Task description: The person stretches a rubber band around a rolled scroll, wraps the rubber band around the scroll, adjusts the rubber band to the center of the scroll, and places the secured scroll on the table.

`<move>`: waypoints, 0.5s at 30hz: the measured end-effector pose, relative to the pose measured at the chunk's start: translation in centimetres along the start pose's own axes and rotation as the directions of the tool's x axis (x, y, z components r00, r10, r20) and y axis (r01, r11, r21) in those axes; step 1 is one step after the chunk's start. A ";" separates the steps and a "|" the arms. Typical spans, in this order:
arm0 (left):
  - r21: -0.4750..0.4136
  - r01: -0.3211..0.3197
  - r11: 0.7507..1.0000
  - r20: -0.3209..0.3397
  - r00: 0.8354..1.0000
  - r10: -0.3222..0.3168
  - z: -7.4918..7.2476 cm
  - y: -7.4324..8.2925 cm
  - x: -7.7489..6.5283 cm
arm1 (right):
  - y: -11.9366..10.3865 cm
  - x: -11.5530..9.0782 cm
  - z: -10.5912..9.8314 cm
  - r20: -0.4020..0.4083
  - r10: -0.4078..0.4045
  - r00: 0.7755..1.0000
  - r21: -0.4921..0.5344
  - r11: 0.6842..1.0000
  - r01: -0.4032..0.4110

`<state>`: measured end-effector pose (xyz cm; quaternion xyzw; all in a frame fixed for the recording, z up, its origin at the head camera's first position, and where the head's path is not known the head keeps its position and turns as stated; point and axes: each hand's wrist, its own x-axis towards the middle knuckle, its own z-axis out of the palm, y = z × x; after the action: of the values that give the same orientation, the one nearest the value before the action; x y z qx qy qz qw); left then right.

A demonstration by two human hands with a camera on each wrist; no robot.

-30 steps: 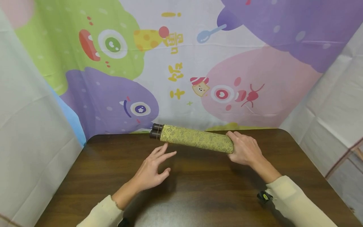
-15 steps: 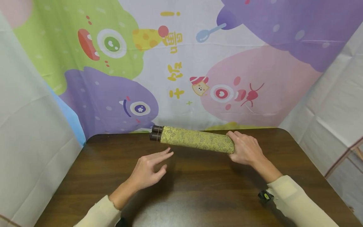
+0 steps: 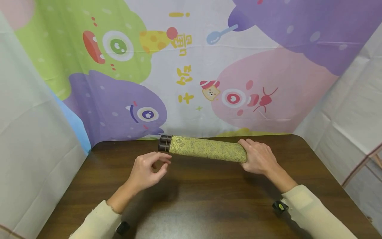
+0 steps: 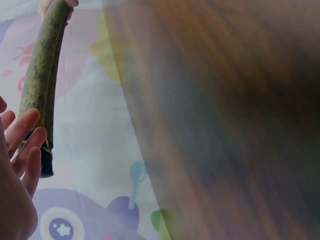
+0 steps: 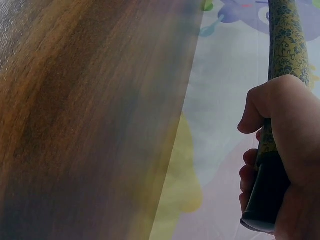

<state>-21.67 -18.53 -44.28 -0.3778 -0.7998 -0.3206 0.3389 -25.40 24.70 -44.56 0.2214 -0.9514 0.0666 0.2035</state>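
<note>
A rolled scroll [image 3: 207, 148] with yellow-green patterned covering lies slantwise across the head view, raised over the table. Two dark rod ends [image 3: 164, 143] stick out at its left, with thin light lines around them. My right hand [image 3: 259, 156] grips the scroll's right end. In the right wrist view, the fingers and thumb wrap round it near a dark knob [image 5: 267, 200]. My left hand [image 3: 149, 170] is beside the left rod ends, fingers loosely bent, thumb apart from the fingertips. In the left wrist view, its fingers [image 4: 31, 145] overlap the scroll's dark end.
Below is a dark brown wooden table [image 3: 203, 205]. A cloth backdrop [image 3: 185, 119] with cartoon monsters hangs right behind its far edge. Pale cloth walls [image 3: 355, 109] rise on both sides.
My left hand has moved left and slightly up along the scroll's end, its fingers bending more. The scroll's left end has dipped slightly. My right hand keeps its grip in nearly the same place.
</note>
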 end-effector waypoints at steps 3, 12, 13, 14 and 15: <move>0.006 -0.007 1.000 -0.026 1.000 0.007 -0.5 -0.2 0.4 | 0.0 0.0 -0.1 -0.005 -0.002 1.000 -0.001 1.000 0.002; 0.100 0.002 0.995 -0.101 0.995 0.008 -1.5 -0.4 1.4 | -0.1 0.0 -0.1 0.011 -0.013 1.000 -0.010 1.000 0.013; 0.111 0.012 0.994 -0.101 0.995 -0.001 -1.7 -0.4 1.5 | -0.1 -0.1 -0.1 0.011 -0.017 1.000 -0.013 1.000 0.017; 0.121 0.019 0.992 -0.100 0.995 -0.007 -1.8 -0.5 1.6 | -0.1 -0.1 -0.1 0.010 -0.021 1.000 -0.017 1.000 0.021; 0.129 0.026 0.991 -0.099 0.995 -0.014 -1.9 -0.5 1.7 | -0.1 -0.1 -0.1 0.009 -0.024 1.000 -0.020 1.000 0.025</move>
<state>-22.36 -19.61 -42.05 -0.3307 -0.8052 -0.2892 0.3982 -25.22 24.63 -44.54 0.2314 -0.9501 0.0537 0.2025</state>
